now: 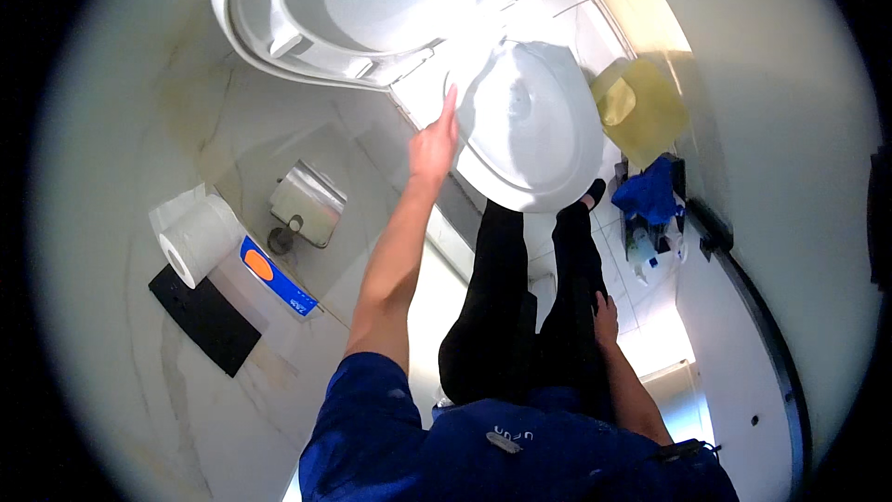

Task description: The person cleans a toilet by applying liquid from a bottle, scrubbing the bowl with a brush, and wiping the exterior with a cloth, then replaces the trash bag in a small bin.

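Note:
Below me stands a white toilet bowl, with its seat and lid raised at the top of the view. My left hand reaches to the bowl's left side, one finger extended along the rim. Its other fingers are curled or hidden, so I cannot tell whether it grips anything. My right hand rests against my right leg in black trousers, with no object visible in it. Strong glare washes out the back of the bowl near the hinges.
At left are a toilet paper roll, a black flat strip, a blue and orange packet and a metal paper holder. A yellow translucent container and a blue cloth sit right of the bowl.

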A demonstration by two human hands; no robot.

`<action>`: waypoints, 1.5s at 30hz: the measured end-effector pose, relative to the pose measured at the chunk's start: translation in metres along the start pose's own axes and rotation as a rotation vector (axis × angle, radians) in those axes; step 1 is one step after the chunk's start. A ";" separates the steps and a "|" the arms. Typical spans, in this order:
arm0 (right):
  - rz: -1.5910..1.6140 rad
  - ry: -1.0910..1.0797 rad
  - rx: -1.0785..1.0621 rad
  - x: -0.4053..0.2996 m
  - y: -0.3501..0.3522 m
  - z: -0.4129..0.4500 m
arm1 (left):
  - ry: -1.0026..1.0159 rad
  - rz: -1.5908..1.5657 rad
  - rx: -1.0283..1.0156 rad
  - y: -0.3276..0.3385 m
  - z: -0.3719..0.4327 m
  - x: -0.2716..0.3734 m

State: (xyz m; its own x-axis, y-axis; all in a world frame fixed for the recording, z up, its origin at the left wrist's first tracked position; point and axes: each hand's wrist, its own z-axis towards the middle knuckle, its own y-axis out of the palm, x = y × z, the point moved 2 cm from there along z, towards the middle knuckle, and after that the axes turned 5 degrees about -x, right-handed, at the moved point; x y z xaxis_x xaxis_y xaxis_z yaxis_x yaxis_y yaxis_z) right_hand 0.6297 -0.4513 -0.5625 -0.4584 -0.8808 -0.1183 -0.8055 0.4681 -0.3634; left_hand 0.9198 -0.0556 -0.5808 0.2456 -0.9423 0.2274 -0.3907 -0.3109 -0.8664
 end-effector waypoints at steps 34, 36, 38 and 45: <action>0.373 0.089 0.014 0.048 0.003 -0.015 | -0.157 0.282 -0.421 0.007 -0.122 -0.019; 0.382 0.065 0.032 0.039 0.005 -0.012 | -0.218 0.377 -0.275 -0.022 -0.072 -0.029; 0.404 0.043 -0.003 0.045 0.008 -0.006 | -0.224 0.361 -0.207 -0.023 -0.064 -0.030; 0.423 0.062 0.034 0.038 -0.006 -0.018 | -0.022 0.081 -0.779 0.062 -0.167 0.067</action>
State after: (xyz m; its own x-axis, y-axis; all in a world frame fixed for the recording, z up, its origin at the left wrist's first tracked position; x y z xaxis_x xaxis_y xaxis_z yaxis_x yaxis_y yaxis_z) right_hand 0.6107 -0.4865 -0.5485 -0.7682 -0.6056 -0.2076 -0.5297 0.7834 -0.3252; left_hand 0.7639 -0.1586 -0.5448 0.2040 -0.9658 0.1603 -0.9162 -0.2461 -0.3164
